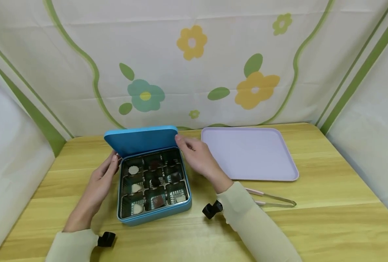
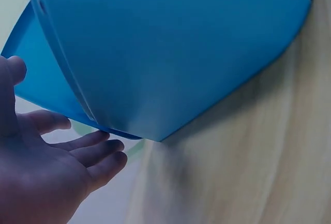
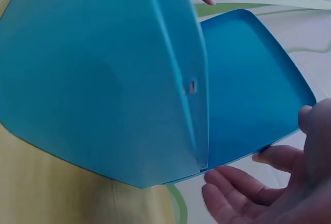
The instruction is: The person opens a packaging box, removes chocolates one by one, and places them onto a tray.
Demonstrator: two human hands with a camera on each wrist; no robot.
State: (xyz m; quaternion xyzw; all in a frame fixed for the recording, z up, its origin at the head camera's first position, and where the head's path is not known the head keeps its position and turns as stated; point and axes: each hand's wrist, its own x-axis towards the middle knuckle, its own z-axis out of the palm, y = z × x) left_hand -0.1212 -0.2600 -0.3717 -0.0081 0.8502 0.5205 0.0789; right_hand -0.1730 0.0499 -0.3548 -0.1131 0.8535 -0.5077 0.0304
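A blue tin box (image 1: 154,214) stands on the table with its hinged lid (image 1: 143,140) raised at the back. Its dark plastic insert (image 1: 144,179) has several compartments with small white and brown pieces, such as a scalloped white piece (image 1: 133,170). My right hand (image 1: 197,153) holds the lid's right edge, its thumb (image 3: 306,118) at the rim and its fingers along the side. At the back left corner, my left hand (image 1: 100,178) lies beside the box and lid, its fingers (image 2: 98,154) extended near the hinge side. Part of the left fingers is hidden behind the lid.
To the right lies a lilac tray (image 1: 249,153). In front of it are metal tongs (image 1: 279,200) with pink grips, partly covered by my right sleeve (image 1: 246,214). Behind the wooden table (image 1: 338,182) hangs a flowered cloth (image 1: 220,62).
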